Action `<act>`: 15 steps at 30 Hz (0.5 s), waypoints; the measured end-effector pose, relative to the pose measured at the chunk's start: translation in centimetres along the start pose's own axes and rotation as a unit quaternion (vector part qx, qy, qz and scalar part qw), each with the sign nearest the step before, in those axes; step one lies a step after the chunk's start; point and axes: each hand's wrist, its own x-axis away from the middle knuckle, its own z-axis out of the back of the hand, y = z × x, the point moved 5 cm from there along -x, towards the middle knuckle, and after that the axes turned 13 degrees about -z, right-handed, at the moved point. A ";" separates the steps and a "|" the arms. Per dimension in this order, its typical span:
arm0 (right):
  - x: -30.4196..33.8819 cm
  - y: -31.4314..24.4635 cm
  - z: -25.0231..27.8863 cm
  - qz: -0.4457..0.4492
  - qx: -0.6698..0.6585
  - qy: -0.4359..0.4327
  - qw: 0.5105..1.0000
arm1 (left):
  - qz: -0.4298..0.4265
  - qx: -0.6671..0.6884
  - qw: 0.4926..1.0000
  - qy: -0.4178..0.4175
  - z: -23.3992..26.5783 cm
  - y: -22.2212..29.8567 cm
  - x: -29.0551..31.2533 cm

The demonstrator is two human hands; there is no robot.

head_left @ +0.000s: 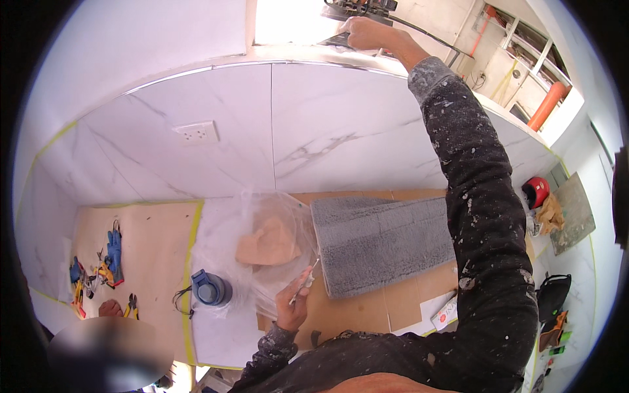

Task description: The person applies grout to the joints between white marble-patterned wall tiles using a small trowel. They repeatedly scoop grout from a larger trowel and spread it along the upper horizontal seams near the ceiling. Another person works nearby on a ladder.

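Observation:
My right arm, in a dark paint-spattered sleeve, stretches up to the ledge of the opening above the marble-patterned wall. There my right hand (367, 33) is closed on a dark, flat, blade-like tool (337, 40), its edge near the ledge. Low in front of my body, my left hand (292, 306) grips a slim, white-smeared tool (303, 286) with a thin tip. The left fingers partly cover it, so its exact kind is unclear. Beyond that hand lie clear plastic sheeting (252, 216) and a folded grey rug (386, 242).
A blue bottle (211, 288) stands left of my left hand. Farther left are blue gloves (114, 254), yellow-handled pliers (132, 306) and another person's hand (110, 308). A wall socket (195, 132) is set in the panel. On the right are a red helmet (536, 192) and a black bag (554, 296).

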 end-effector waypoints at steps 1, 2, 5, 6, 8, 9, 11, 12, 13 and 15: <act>-0.1 -0.5 -0.6 0.009 0.009 -0.013 1.000 | 0.003 -0.005 1.000 0.005 0.4 -0.2 0.1; -0.1 -1.0 -0.8 0.031 0.007 -0.028 0.999 | 0.012 -0.005 1.000 0.004 0.6 -0.4 0.2; 0.5 -1.1 0.0 0.064 0.021 0.001 0.998 | 0.031 -0.005 0.999 0.006 1.3 -0.9 0.6; 0.1 -0.3 0.5 0.012 0.015 0.003 1.000 | 0.044 0.001 0.999 0.008 1.5 -1.1 0.7; -0.3 0.5 1.1 0.018 0.007 0.023 1.000 | 0.058 0.016 0.998 0.014 1.5 -1.5 0.9; -0.8 0.8 0.6 0.008 0.027 -0.001 1.000 | 0.058 0.023 0.998 0.019 1.4 -1.6 0.9; -1.9 0.6 -0.1 0.034 0.016 -0.010 0.999 | 0.047 0.022 0.998 0.020 1.3 -1.8 0.8; -2.5 0.9 -0.5 0.001 0.007 -0.006 1.000 | 0.036 0.015 0.999 0.019 1.2 -1.8 0.8; -3.0 0.5 -1.2 -0.020 -0.012 -0.002 1.000 | 0.029 0.006 0.999 0.018 1.2 -1.8 0.7; -3.1 -0.2 -2.5 -0.050 -0.006 -0.022 0.999 | 0.018 0.030 0.999 0.023 1.0 -1.7 0.7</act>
